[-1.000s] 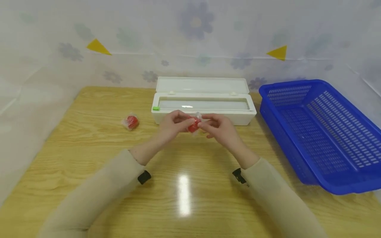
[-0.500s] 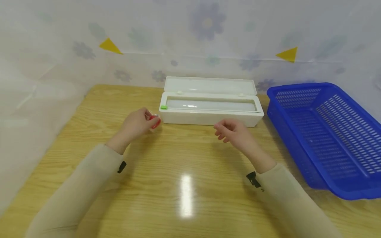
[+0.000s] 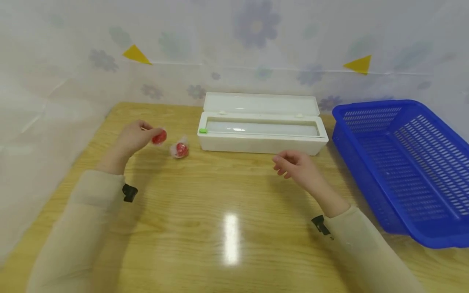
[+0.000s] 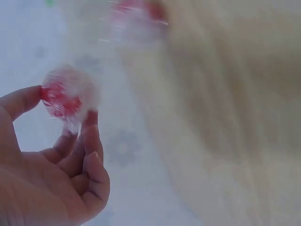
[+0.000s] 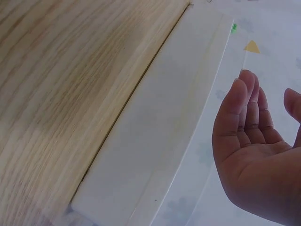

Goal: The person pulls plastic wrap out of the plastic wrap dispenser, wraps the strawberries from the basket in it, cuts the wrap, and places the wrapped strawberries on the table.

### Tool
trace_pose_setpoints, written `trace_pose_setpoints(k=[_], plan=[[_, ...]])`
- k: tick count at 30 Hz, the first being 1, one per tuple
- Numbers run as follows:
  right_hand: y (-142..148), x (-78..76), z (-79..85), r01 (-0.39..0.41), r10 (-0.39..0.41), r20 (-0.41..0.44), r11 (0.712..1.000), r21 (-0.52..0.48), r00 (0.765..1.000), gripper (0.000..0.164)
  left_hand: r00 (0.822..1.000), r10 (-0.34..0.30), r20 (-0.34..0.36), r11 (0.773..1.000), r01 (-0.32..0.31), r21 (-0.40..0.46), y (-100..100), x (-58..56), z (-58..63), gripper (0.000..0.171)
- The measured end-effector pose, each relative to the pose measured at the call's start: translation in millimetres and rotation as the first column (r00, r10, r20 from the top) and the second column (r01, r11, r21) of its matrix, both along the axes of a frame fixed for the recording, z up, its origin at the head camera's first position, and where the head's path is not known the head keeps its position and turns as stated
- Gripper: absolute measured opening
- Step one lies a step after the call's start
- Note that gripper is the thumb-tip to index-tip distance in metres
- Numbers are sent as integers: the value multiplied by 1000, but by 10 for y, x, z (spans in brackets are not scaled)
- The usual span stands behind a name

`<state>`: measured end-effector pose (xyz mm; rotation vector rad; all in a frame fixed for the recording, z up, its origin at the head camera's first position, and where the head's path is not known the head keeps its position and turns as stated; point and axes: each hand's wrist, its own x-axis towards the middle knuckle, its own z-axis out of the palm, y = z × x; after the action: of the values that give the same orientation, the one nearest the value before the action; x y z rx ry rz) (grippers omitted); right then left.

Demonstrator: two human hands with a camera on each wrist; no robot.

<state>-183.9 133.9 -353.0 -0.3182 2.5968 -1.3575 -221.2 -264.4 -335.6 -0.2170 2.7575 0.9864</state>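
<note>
At the table's far left, my left hand [image 3: 133, 138] pinches a small round red thing wrapped in clear film [image 3: 159, 137] between thumb and fingertips. The left wrist view shows this wrapped red thing [image 4: 66, 96] closely; its exact kind is hidden under the wrap. A second film-wrapped red thing [image 3: 180, 149] lies on the table just right of that hand. My right hand [image 3: 298, 167] hovers in front of the white cling film dispenser [image 3: 261, 144], holding nothing, fingers loosely bent. In the right wrist view its thumb and fingers stand apart.
The dispenser's lid [image 3: 261, 103] stands raised at the back, with a film roll [image 3: 264, 128] inside and a green slider [image 3: 202, 130] at its left end. A blue plastic basket [image 3: 370, 175] stands on the right. Behind the table [image 3: 183, 228] hangs a flowered sheet [image 3: 227, 49].
Both hands held a wrapped red thing before the dispenser; they have since parted. My left hand moved left and now holds one wrapped thing. My right hand let go and moved slightly right.
</note>
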Motion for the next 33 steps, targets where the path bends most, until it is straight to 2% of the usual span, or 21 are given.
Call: trace_pose_setpoints(k=[5,8,14,19,22,29,33], plan=[[-26,11,-19,-13,13,-8,1000,1,1000,41,1000,-5,11,983,7,-185,-28,-63,-339,50],[-36,33,-23,-12,13,-32,999,31,999,39,1000,-4,-2,964,4,-264,17,-80,-425,46],[56,56,-12,28,-19,-81,994,102,997,40,1000,-28,0,957,26,-288,66,-84,-359,50],[149,28,-16,80,-70,-102,992,98,992,41,998,-59,31,956,66,-285,115,-101,-345,56],[189,31,-16,84,-74,-107,992,90,992,40,997,-74,34,954,81,-290,152,-110,-348,57],[265,87,-4,106,-93,-120,989,103,988,41,994,-98,-42,949,81,-306,203,-154,-348,48],[275,101,-9,103,-90,-107,987,125,990,44,995,-84,-57,943,61,-327,207,-146,-374,48]])
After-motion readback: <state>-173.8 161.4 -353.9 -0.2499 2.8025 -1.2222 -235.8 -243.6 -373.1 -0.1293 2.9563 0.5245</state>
